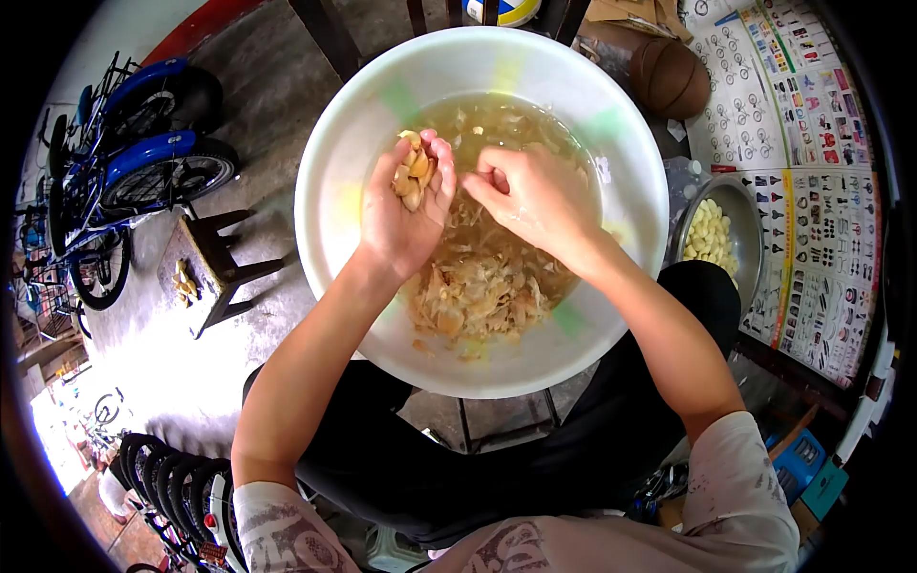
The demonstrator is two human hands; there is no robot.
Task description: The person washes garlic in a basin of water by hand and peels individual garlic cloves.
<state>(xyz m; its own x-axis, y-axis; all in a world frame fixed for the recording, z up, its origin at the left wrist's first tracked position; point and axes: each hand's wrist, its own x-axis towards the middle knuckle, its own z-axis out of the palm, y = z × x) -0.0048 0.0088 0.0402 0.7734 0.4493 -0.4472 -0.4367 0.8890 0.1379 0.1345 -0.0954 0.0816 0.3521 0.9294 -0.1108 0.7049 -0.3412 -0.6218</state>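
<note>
My left hand (409,205) is cupped palm up over a large white basin (330,258), holding several garlic cloves (414,174) with brownish skins. To its right, my right hand (525,191) is closed, thumb and fingers pressed together. Whatever those fingers may hold is hidden. Cloudy, yellowish water (487,119) fills the basin's bottom beneath both hands. A heap of wet, papery garlic skins (487,291) lies in the water on the side nearest me.
At right, a metal bowl (755,229) holds peeled garlic cloves (709,236). A small wooden stool (205,263) stands left with a few brownish pieces on it. Bicycles (143,143) are farther left. A brown ball-like object (669,78) and printed sheets (812,220) lie beyond the basin's right side.
</note>
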